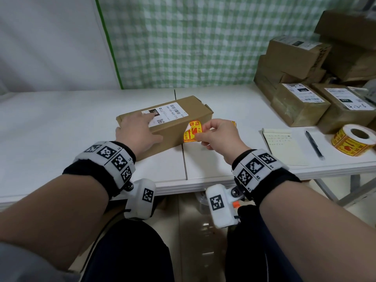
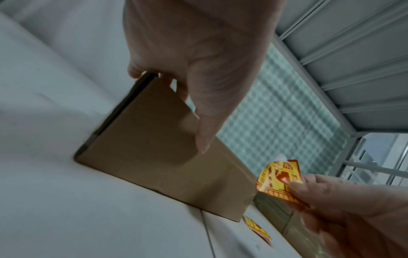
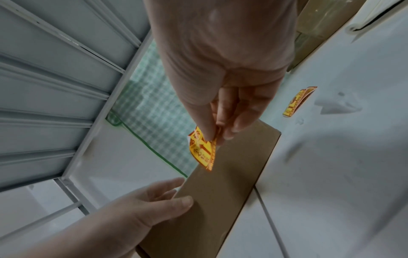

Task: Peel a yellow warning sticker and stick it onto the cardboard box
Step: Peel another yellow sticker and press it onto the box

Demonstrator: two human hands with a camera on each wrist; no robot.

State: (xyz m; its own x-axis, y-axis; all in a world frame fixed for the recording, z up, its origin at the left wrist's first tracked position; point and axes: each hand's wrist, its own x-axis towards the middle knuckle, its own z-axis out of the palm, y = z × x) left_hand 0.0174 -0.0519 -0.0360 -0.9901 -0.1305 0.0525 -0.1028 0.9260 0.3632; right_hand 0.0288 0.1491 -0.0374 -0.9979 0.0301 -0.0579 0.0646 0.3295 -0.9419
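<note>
Cardboard box (image 1: 173, 121) lies flat on white counter (image 1: 61, 127), long side facing person, shipping label (image 1: 165, 113) on top. Left hand (image 1: 137, 132) spread over box's near-left top edge, fingers on top, thumb down front face. Right hand (image 1: 218, 135) pinches yellow warning sticker (image 1: 192, 131) between thumb and fingertips, just before box's front face near right end; contact unclear; upper corner curled, white underside showing. Second sticker (image 3: 298, 101) lies on counter beyond right hand. Notepad (image 1: 282, 145), pen (image 1: 314, 144), sticker roll (image 1: 355, 140) at right; stacked parcels (image 1: 301, 102) behind. Counter left of box bare.
</note>
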